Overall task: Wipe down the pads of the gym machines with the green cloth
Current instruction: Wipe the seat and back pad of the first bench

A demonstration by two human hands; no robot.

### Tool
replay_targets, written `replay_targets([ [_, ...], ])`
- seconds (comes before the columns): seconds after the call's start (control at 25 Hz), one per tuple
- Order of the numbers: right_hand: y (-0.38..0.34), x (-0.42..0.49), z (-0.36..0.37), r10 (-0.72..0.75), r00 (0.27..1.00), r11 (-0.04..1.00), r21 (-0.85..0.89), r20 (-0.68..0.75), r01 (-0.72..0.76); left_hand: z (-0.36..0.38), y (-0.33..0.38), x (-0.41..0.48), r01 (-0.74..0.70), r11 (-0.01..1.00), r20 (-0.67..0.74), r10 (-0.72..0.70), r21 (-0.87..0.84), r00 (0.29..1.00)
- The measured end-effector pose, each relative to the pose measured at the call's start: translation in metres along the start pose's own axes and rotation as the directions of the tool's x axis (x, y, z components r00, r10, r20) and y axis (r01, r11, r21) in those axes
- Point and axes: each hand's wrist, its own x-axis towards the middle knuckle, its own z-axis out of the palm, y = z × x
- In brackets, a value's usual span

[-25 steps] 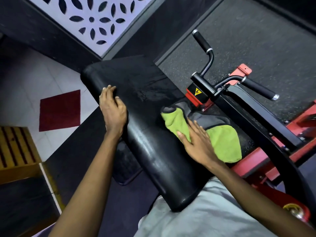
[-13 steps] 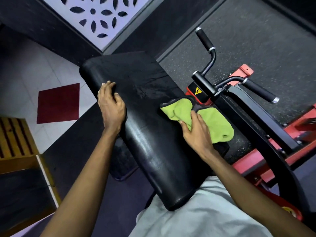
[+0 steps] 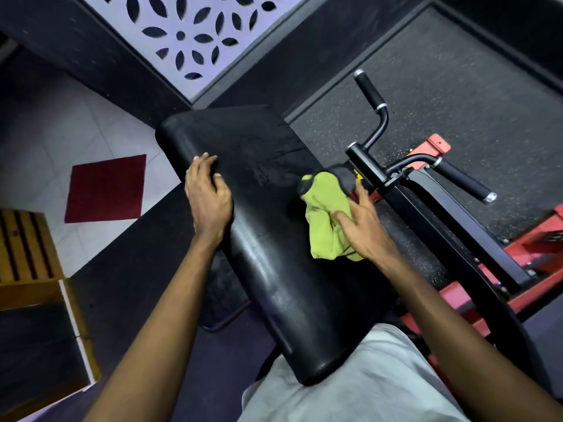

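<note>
The long black pad (image 3: pixel 274 239) runs from our lap up and away to the left, its far end toward the wall. Our green cloth (image 3: pixel 326 220) lies bunched on the pad's right edge about midway along, its length following the pad's, its dark-tipped end pointing away from us. Our right hand (image 3: pixel 362 229) presses it flat with spread, nearly straight fingers. Our left hand (image 3: pixel 208 202) holds the pad's left edge, fingers bent over it.

Blk pad (image 3: pixel 274 269): green cloth (image 3: pixel 324 222) R side, left hand (image 3: pixel 208 202) L edge.
</note>
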Motion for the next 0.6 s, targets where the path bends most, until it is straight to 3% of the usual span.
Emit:
replay_targets([
  [0.12,-0.014,-0.001,0.010,0.000,0.999,0.995,-0.104,-0.052,-0.005,0.000,0.002,0.001,-0.006,1.000,-0.009,0.006,0.028,1.000],
  [0.24,-0.020,-0.007,0.041,-0.094,0.983,0.995,0.024,-0.160,0.099,-0.001,0.006,-0.001,-0.004,0.999,0.011,0.003,0.052,1.000],
  [0.36,0.010,-0.021,0.038,0.025,0.967,0.978,0.207,-0.253,0.028,-0.004,0.012,-0.003,-0.028,0.990,0.051,0.021,0.141,0.998],
  [0.52,0.046,-0.052,0.027,0.234,0.930,0.956,0.241,-0.283,-0.167,-0.002,0.017,-0.010,-0.147,0.979,0.177,0.121,0.143,0.977],
  [0.6,0.037,-0.044,0.033,0.221,0.930,0.960,0.236,-0.295,-0.153,0.002,0.020,-0.017,-0.186,0.972,0.210,0.154,0.142,0.966],
])
